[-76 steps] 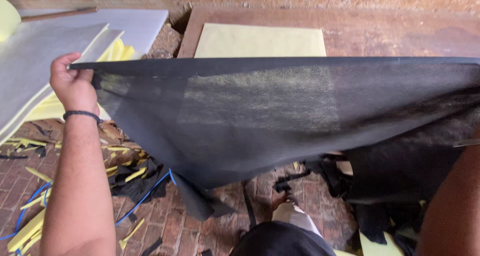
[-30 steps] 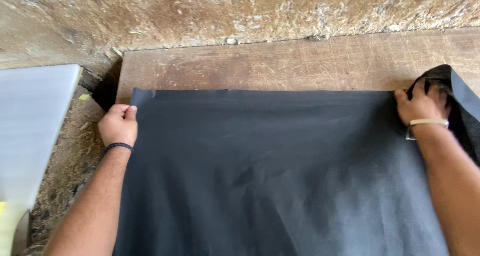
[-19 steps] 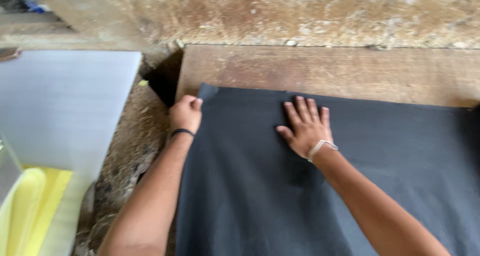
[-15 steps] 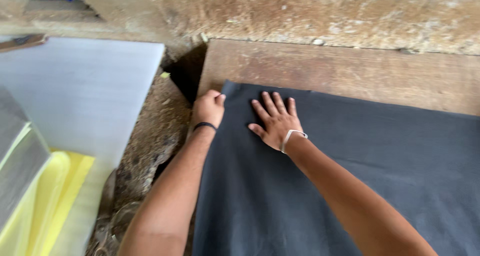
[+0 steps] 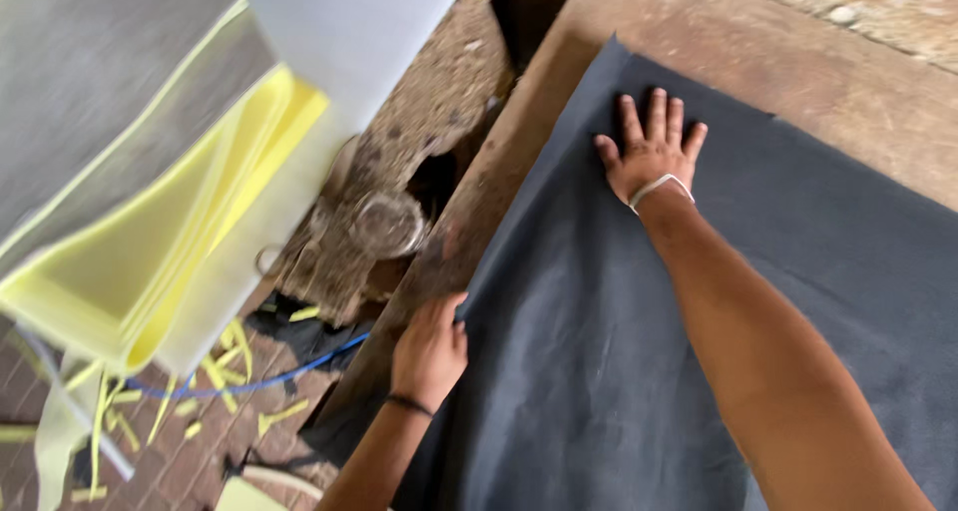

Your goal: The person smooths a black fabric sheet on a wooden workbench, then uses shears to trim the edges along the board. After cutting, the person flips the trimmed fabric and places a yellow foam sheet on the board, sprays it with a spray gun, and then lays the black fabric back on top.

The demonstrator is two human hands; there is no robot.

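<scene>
Both hands flat (black fabric [image 5: 619, 341])

Brick floor [image 5: 190, 451] littered with yellow scraps [image 5: 215, 376]; perhaps daylight.

Bare-armed, sleeveless; the left hand [image 5: 427, 349] wears a black wristband, the right hand [image 5: 651, 155] a white one.

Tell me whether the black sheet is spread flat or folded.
Spread flat: the black sheet lies on the wooden table, right hand pressed flat on it, left hand at its edge.
</scene>
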